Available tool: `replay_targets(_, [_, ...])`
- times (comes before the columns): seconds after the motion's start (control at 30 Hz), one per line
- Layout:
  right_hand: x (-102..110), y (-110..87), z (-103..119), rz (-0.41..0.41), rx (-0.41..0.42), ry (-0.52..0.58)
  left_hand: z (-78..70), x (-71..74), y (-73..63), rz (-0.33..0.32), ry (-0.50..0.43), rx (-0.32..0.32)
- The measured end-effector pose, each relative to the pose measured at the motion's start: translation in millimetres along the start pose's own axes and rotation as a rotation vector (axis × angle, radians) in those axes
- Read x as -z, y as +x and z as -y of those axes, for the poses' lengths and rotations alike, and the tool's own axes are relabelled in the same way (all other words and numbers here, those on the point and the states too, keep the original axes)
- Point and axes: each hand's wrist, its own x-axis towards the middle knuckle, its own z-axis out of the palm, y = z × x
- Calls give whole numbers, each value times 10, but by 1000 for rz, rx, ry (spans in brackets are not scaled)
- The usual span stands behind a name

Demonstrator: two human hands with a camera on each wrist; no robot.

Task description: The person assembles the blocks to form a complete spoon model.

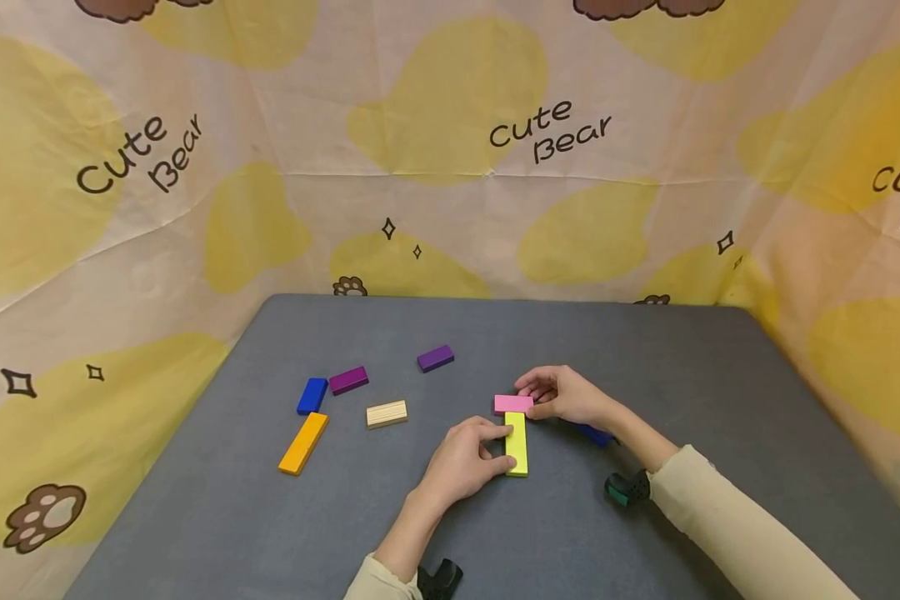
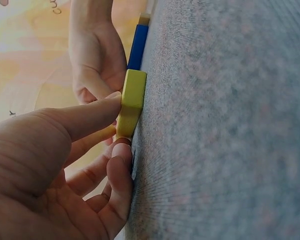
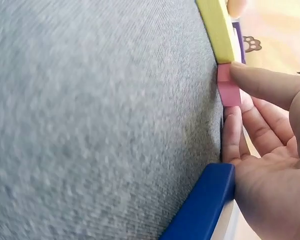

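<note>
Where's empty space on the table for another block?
It's bare past the right hand, toward the far right corner of the table, and between the orange block and the left hand. It's crowded where the hands hold the yellow block and pink block, and around the blue block behind the orange one.

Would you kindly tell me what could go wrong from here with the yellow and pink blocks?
The yellow block appears to touch the pink block, so a push from the left hand might shift both. A blue block lies close to the right hand, partly hidden by the right forearm in the head view, so drawing that arm back could nudge it.
</note>
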Motion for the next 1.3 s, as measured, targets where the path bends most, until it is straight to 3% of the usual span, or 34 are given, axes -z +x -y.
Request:
replay_targets(0.13, [19, -58, 28, -20, 45, -78, 0, -13, 9, 0, 3, -10])
replay_targets(0.27, [137, -242, 116, -107, 107, -116, 8, -15, 7, -4, 11, -15])
replay_targets(0.43, [350, -655, 187, -225, 118, -62, 18, -6, -7, -18, 12, -18])
replay_targets(0.6, [443, -1113, 118, -340, 31, -6, 26, -3, -13, -20, 20, -32])
replay_targets(0.77, [524, -1486, 16, -400, 31, -68, 28, -16, -10, -20, 26, -42])
replay_targets(0.9, [663, -1708, -96, -339, 42, -138, 32, -17, -5, -22, 24, -26])
replay_targets(1.07, [838, -1982, -330, -188, 36, -89, 28, -14, 10, -20, 26, -25])
replay_targets(1.3, [927, -2095, -629, 55, 230, 97, 21, -11, 8, -10, 22, -21])
